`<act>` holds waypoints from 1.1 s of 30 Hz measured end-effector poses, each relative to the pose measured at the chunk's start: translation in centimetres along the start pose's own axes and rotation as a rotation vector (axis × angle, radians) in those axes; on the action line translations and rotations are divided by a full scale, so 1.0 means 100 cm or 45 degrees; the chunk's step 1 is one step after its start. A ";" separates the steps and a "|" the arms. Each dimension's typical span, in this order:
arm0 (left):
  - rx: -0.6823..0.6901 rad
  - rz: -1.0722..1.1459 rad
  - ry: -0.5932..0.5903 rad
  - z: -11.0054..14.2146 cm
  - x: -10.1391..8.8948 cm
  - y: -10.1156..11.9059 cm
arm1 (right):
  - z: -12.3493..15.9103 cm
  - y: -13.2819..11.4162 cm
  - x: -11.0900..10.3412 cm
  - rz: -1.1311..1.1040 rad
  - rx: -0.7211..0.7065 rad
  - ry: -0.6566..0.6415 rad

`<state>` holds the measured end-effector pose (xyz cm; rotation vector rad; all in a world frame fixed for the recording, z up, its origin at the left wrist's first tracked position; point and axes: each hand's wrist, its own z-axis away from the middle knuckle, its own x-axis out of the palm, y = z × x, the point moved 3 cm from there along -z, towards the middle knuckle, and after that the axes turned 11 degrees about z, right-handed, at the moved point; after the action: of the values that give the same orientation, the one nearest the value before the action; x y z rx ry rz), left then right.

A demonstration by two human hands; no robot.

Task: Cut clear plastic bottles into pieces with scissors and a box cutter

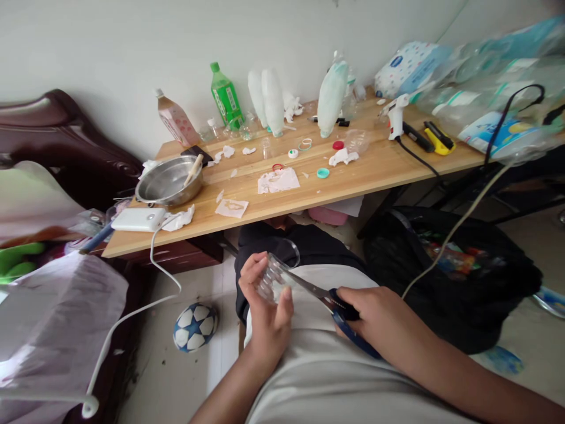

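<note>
My left hand [267, 306] is closed around a clear plastic bottle piece [270, 281], ridged and cut off at its upper end, held above my lap. A thin clear strip [293, 250] curls away from its cut edge. In my right hand [371, 315] are scissors [315, 288] with dark blue handles, fingers wrapped through the loops. The blades reach left to the rim of the bottle piece. Whether plastic lies between the blades is too blurred to tell.
Over my lap stands a wooden table [198, 221] with a steel bowl [170, 179], a green bottle [226, 97], white-wrapped bottles [272, 103], a glue gun [396, 118] and a yellow cutter [439, 139]. A black bag [477, 300] sits right; a ball [195, 327] lies left.
</note>
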<state>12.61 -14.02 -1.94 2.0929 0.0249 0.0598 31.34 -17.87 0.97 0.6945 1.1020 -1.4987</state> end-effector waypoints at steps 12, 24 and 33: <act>-0.483 0.226 0.121 0.004 0.006 0.001 | 0.002 -0.001 0.011 -0.072 -0.228 0.000; -0.699 0.662 0.272 -0.006 0.009 0.004 | 0.006 -0.002 0.015 -0.276 -0.344 0.070; -0.607 0.721 0.267 -0.006 0.008 0.005 | 0.011 -0.006 0.007 -0.321 -0.301 0.100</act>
<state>13.41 -13.70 -1.13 1.5546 -0.4170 0.5707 30.78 -19.19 0.96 0.4659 1.4428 -1.5274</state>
